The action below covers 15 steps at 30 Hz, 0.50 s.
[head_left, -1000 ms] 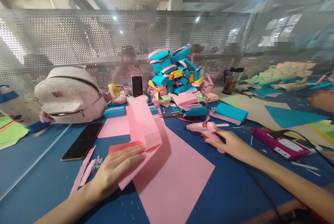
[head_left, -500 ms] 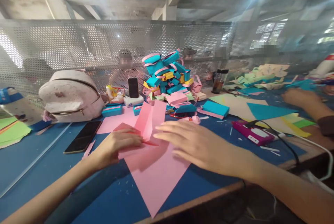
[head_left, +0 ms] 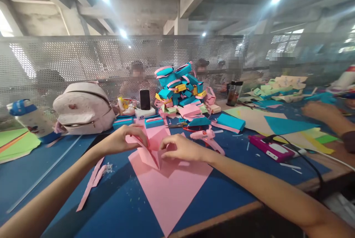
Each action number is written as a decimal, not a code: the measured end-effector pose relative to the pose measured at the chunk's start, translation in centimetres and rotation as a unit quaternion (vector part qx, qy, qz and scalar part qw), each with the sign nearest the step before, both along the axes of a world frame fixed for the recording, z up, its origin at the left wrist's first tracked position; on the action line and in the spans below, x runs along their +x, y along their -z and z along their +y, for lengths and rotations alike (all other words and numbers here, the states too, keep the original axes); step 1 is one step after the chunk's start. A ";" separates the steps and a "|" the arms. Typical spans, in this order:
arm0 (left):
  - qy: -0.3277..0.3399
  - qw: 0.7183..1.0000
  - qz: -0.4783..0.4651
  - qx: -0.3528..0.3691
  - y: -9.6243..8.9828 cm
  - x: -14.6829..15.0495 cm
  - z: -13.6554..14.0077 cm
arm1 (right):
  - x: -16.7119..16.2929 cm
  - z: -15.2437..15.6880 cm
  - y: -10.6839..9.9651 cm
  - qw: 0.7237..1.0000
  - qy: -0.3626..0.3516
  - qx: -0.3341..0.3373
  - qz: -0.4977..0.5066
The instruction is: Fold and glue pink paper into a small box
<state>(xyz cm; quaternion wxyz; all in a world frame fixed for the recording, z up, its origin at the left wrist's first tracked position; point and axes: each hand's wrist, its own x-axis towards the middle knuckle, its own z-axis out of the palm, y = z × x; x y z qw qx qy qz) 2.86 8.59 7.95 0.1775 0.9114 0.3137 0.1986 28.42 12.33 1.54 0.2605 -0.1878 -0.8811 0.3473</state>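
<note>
My left hand (head_left: pixel 122 140) is closed on a folded piece of pink paper (head_left: pixel 147 158), which is raised and tilted, its panels standing up from the creases. On the paper's right side, my right hand (head_left: pixel 184 148) has curled fingers with the fingertips at its edge. Beneath both hands lies a flat pink sheet (head_left: pixel 169 197), one corner pointing towards me over the table's front edge. A pink glue gun (head_left: pixel 208 138) rests just beyond my right hand. Torn pink paper strips (head_left: pixel 91 188) lie near my left forearm.
A heap of blue, pink and yellow paper boxes (head_left: pixel 181 90) stands behind. To the left are a white backpack (head_left: pixel 83 110) and a bottle (head_left: pixel 34 121). A magenta power strip (head_left: pixel 271 148) with cables sits right, near another person's hand (head_left: pixel 318 114). Scissors (head_left: pixel 177 125) lie in the middle.
The folded paper has been tilted, its standing panels now leaning lower. My right hand has gone from stretched flat to curled at the paper's edge. The view has tilted upward.
</note>
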 end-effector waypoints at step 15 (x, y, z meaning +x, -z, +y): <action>-0.047 0.996 -0.077 0.013 0.8 1.1 1.6 | -0.4 -1.5 0.5 0.989 0.007 -0.103 0.106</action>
